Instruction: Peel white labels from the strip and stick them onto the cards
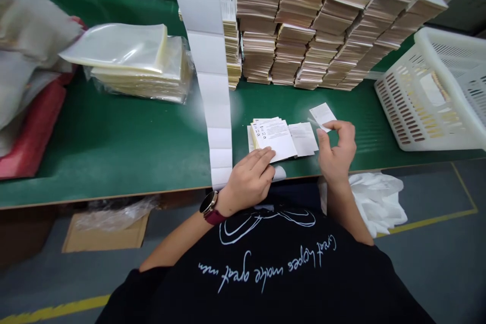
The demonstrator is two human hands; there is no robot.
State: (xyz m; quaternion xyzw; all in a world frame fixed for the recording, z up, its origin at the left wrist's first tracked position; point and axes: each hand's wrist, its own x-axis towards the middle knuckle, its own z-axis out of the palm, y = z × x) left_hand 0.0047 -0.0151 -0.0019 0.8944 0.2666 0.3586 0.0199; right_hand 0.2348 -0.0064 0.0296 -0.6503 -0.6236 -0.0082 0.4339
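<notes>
Printed white cards, loosely stacked, single card alongside

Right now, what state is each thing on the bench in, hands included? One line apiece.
Left hand: resting on the printed cards, fingers extended.
Right hand: pinching a single card.
Single card: held at its near edge.
Printed cards: loosely stacked, edges uneven.
White strip: unrolled across the bench, marked by crosswise lines.
Clear bags: flat, in a pile.
Tall stacks: standing in rows.
White basket: upright, items inside.
</notes>
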